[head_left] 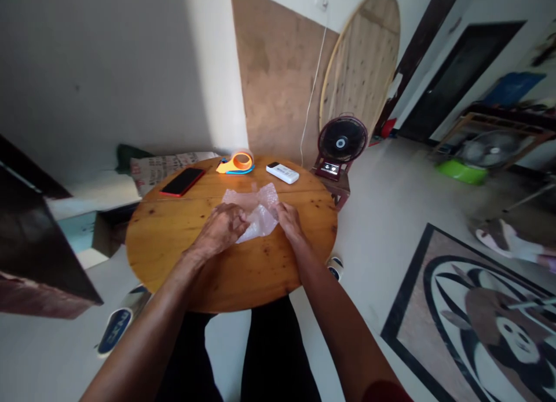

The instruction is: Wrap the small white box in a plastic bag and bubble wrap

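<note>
A crumpled sheet of clear bubble wrap [259, 221] lies on the round wooden table [169, 228], between my two hands. My left hand [223, 225] has its fingers curled on the left edge of the wrap. On the other side, my right hand [287, 218] pinches the right edge of the wrap. Whether anything lies inside the folds I cannot tell.
Behind the wrap are a black and red phone [182, 182], an orange tape dispenser [238, 163] and a white handheld device [282, 172]. A small fan [342, 142] stands on a stool at the table's back right. Someone's foot [497, 238] shows at the far right.
</note>
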The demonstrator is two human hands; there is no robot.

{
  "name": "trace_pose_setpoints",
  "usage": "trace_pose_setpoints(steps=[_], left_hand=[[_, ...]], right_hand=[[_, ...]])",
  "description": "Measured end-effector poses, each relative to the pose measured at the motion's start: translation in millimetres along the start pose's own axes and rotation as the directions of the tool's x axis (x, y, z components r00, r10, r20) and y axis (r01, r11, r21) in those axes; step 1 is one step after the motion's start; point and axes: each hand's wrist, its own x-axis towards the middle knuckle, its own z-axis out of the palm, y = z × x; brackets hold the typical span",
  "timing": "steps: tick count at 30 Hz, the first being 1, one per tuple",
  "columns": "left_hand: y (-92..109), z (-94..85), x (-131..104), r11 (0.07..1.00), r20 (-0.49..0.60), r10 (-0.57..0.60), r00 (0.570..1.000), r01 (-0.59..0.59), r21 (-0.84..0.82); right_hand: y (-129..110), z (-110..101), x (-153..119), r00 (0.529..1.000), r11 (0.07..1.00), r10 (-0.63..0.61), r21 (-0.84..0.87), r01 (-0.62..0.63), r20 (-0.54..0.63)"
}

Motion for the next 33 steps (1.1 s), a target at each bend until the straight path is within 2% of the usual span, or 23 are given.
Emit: trace_pose_setpoints(steps=[2,3,5,8,10,13,16,19,21,27,30,33], left_hand=[[14.3,-8.1,-7.0,0.992,-0.017,0.067,0.998,-0.065,0.113],[23.6,-11.7,-11.8,0.982,0.020,0.102,0.995,-0.104,0.155],[43.7,-16.2,-24.0,0.959,0.138,0.154,0.978,-0.182,0.219],[68.7,-14.4,-45.3,0.930,0.342,0.191,0.920,-0.281,0.237],[77.2,-10.9,-57.2,0.933,0.439,0.192,0.878,-0.302,0.196],[78.0,-9.5,-65.8,0.958,0.474,0.160,0.866,-0.251,0.135],[70.9,-12.1,-65.6,0.996,0.440,0.070,0.895,-0.086,0.018],[62.8,-10.5,-65.0,0.989,0.372,-0.059,0.926,0.105,-0.104],[58.9,-4.3,-65.7,0.978,0.321,-0.121,0.939,0.169,-0.125],[59.0,26.1,-71.9,0.964,0.176,-0.252,0.952,0.230,0.137],[62.1,36.8,-78.3,0.953,0.033,-0.218,0.975,0.206,0.223],[62.7,41.1,-84.0,0.960,0.003,-0.193,0.981,0.188,0.207]], right_hand=[[-0.2,0.3,0.1,1.000,1.000,0.014,-0.012,-0.014,-0.001],[-0.2,0.6,0.6,1.000,1.000,0.018,-0.017,-0.018,0.001],[-0.2,1.0,1.6,1.000,0.999,0.019,-0.026,-0.019,0.004],[-1.0,0.2,2.2,1.000,0.999,0.013,-0.045,-0.013,0.005],[-2.0,-1.1,1.5,1.000,0.998,0.002,-0.059,-0.001,0.010],[-3.8,-2.8,-0.6,1.000,0.996,-0.020,-0.084,0.021,0.018],[-5.2,-3.8,-2.8,0.999,0.992,-0.034,-0.120,0.036,0.022],[-5.8,-4.3,-4.4,0.999,0.985,-0.044,-0.167,0.049,0.031],[-6.1,-4.4,-5.3,0.998,0.977,-0.054,-0.202,0.060,0.034],[-8.5,-1.8,-10.8,0.994,0.942,-0.106,-0.317,0.110,0.031],[-9.7,-0.2,-14.3,0.992,0.927,-0.127,-0.352,0.128,0.025],[-11.2,-0.1,-16.5,0.991,0.918,-0.128,-0.377,0.128,0.024]])
